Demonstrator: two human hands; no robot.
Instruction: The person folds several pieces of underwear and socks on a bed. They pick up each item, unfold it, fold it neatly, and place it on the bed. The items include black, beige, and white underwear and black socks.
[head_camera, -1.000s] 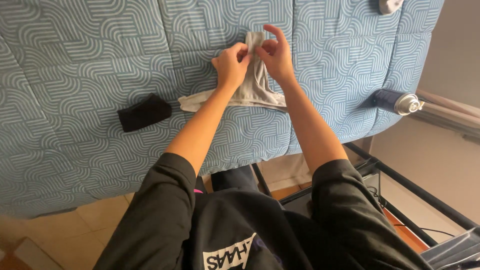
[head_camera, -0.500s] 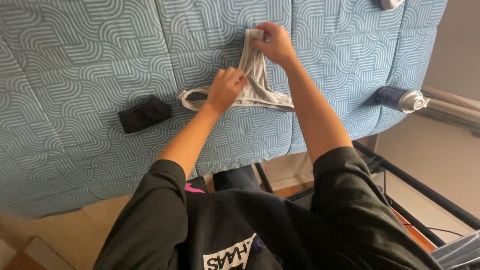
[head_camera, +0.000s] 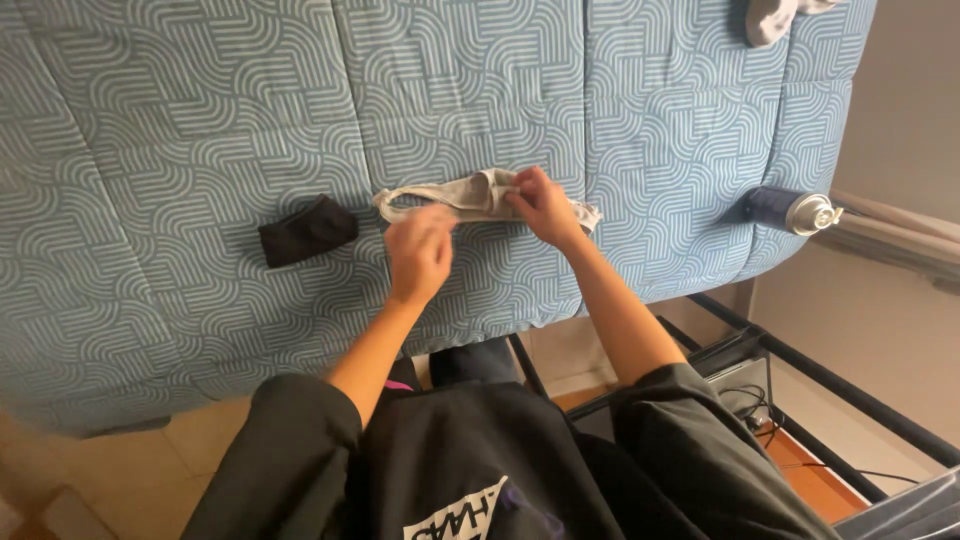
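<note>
**Soft grey garment folded on the bed**

At the left of the blue patterned bed cover (head_camera: 150, 200) lies a small black folded cloth (head_camera: 308, 230), well apart from both hands and untouched.

Next comes the left hand (head_camera: 418, 255). It hovers just in front of the grey garment (head_camera: 470, 195), near its looped left end. The hand is blurred, so I cannot tell how far its grip is open; it does not seem to have hold of anything.

The grey garment lies flat on the bed cover, folded into a narrow band running left to right. It looks thin, light and limp, with stretchy edges, so it should bend and slide easily and will not hold a fold unless pressed down. The folded middle or the thicker band at the ends looks like the surest place to take hold; a loose loop would likely just stretch.

The right hand (head_camera: 541, 207) rests on the middle of the garment, its grip pinched closed on the fabric.

Further right, a dark spray can (head_camera: 790, 208) lies at the bed's edge, and a pale sock (head_camera: 768, 20) sits near the top corner.
</note>
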